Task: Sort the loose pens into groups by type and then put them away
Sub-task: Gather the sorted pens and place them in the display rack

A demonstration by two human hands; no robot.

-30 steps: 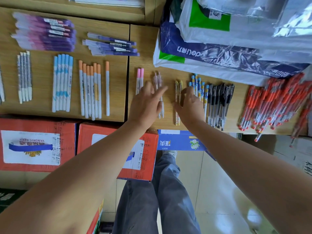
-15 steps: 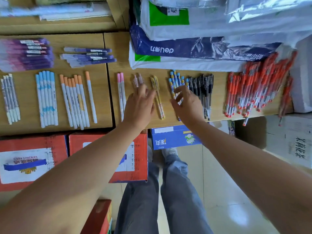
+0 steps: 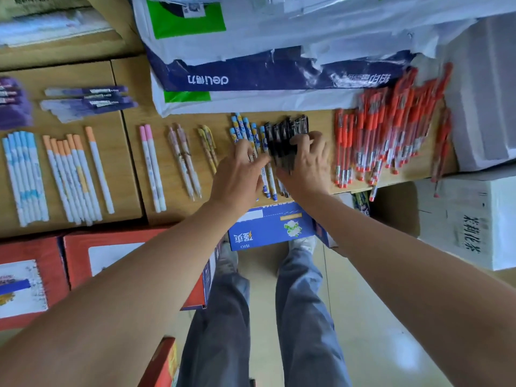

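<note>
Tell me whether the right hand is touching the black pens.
Touching. The head view shows the right hand with its fingers curled down onto the black pens, covering their middles with no gap between them.

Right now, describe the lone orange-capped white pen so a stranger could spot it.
Start at the left wooden tabletop, below the purple pens. A cluster of orange-capped white pens lies there. The lone pen lies just right of it, touching none.

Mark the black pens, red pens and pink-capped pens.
black pens (image 3: 287, 128): head view, on the caps.
red pens (image 3: 371, 127): head view, on a barrel mid-pile.
pink-capped pens (image 3: 151, 166): head view, on a white barrel.
</note>
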